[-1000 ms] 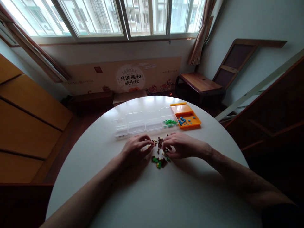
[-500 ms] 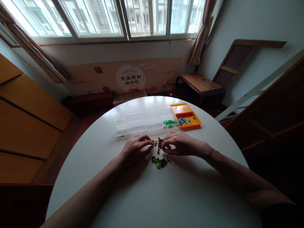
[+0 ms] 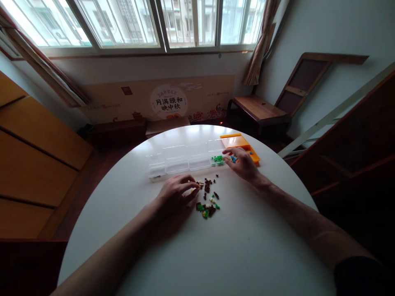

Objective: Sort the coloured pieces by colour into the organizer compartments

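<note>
A loose pile of small brown, green and yellow bricks [image 3: 208,199] lies on the round white table [image 3: 197,246]. My left hand [image 3: 175,193] rests at the pile's left edge, its fingertips curled against a few pieces. My right hand [image 3: 242,162] is stretched out over the orange tray [image 3: 239,142] that holds small blue pieces [image 3: 233,158]. Its fingers are pinched together; whether they hold a piece is hidden. Beside it, a clear compartment box [image 3: 185,160] holds green pieces [image 3: 218,158] in its right-hand cell.
A low wooden stool [image 3: 259,109] and a leaning wooden frame [image 3: 308,78] stand beyond the table on the right. A printed cardboard panel [image 3: 168,100] runs under the window. Wooden cabinets [image 3: 33,156] fill the left side.
My right hand has left the brick pile and moved up and right to the orange tray. My left hand has stayed at the pile.
</note>
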`<state>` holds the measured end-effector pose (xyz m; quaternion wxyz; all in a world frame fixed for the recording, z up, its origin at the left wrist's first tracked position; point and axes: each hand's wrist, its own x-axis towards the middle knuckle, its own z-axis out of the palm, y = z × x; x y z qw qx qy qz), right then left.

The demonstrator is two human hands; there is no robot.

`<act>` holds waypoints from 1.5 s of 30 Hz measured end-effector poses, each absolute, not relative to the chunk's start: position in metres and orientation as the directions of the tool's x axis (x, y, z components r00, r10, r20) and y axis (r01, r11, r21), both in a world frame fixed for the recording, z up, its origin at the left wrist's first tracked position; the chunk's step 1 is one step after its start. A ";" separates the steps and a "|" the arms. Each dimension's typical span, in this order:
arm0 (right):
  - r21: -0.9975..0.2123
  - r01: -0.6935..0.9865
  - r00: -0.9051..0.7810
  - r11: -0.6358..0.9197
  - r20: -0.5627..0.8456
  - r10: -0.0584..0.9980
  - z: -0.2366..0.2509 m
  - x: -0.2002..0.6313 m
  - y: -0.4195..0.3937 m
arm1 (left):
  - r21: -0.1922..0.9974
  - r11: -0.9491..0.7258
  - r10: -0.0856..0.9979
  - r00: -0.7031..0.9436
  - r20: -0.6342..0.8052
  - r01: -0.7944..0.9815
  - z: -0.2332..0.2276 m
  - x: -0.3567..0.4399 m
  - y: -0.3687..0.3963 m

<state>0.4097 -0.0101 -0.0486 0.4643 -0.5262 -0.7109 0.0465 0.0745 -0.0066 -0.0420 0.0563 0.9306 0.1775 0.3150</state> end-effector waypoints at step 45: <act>-0.447 0.779 -0.027 0.440 0.677 0.735 -0.045 0.406 -0.013 | 0.243 -0.929 0.369 0.741 0.560 0.279 -0.042 0.075 -0.004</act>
